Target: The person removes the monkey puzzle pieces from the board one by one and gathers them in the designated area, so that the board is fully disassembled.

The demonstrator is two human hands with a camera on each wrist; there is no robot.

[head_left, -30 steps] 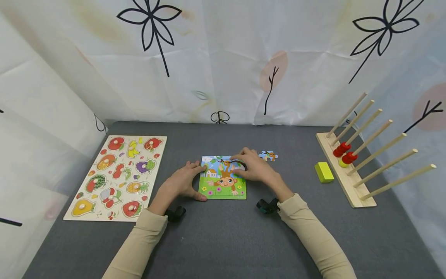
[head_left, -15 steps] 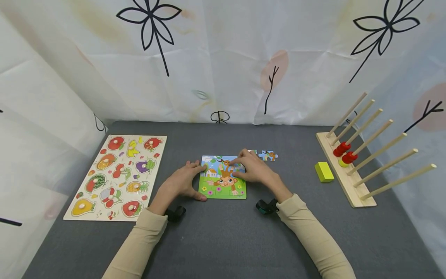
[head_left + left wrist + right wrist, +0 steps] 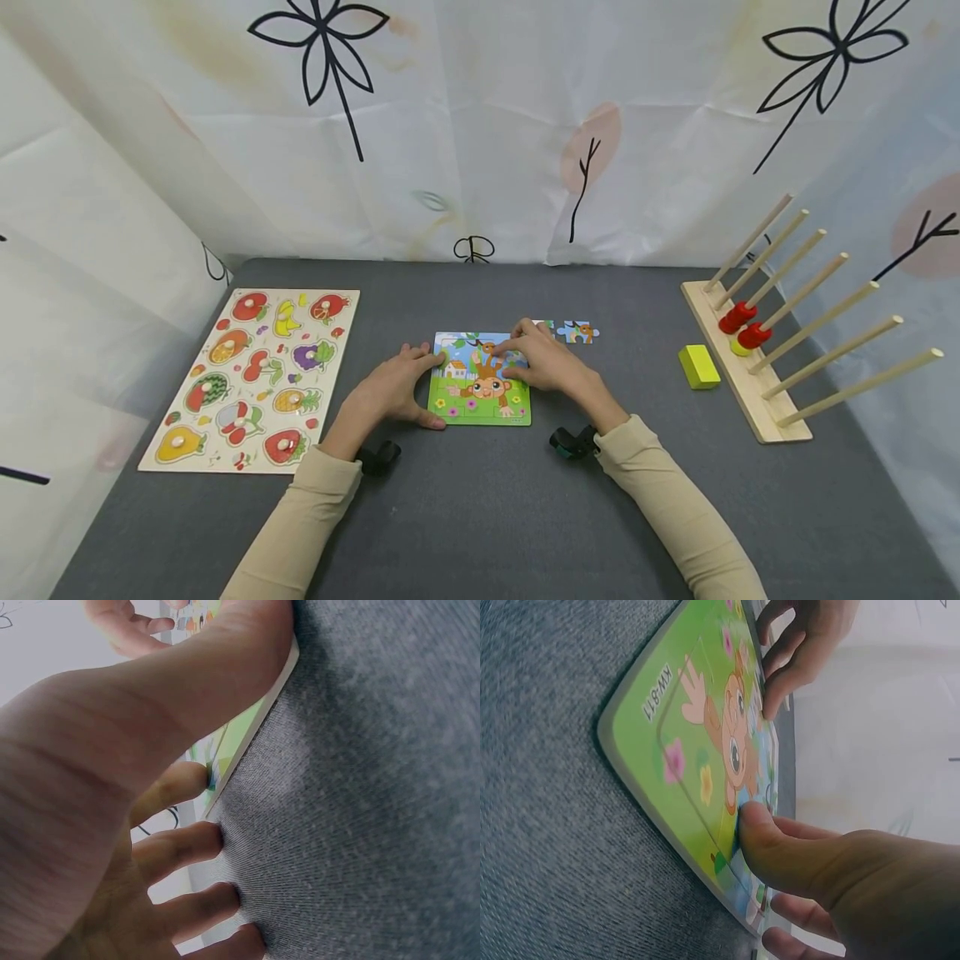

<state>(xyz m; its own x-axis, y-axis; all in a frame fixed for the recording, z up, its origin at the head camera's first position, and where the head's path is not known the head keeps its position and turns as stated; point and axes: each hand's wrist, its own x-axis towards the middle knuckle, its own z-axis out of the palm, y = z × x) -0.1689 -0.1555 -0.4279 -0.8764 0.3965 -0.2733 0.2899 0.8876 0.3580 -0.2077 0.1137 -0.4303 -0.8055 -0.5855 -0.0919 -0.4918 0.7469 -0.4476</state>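
Observation:
A monkey jigsaw puzzle board (image 3: 480, 408) lies flat on the grey table, mostly filled with pieces. My left hand (image 3: 390, 385) steadies its left edge, fingers spread; in the left wrist view the thumb (image 3: 232, 656) lies by one corner and some fingertips touch the cloth. Over the board's upper right part, my right hand (image 3: 551, 360) has thumb and index finger on a puzzle piece (image 3: 514, 360), largely covered by the fingers. The right wrist view shows the thumb (image 3: 761, 832) bent down onto the board beside the monkey's head. Just beyond that hand lies a loose piece (image 3: 577, 332).
Part of another piece (image 3: 546, 323) shows behind the right hand. To the left lies a fruit peg puzzle (image 3: 251, 383). At right stand a wooden peg rack (image 3: 750, 375) with red and yellow beads, and a yellow block (image 3: 699, 367). A patterned cloth wall closes the back.
The dark curved edge seen under my right fingers a second ago is gone, and the piece there now lies flatter. The right hand shifted very slightly; my left hand has stayed put.

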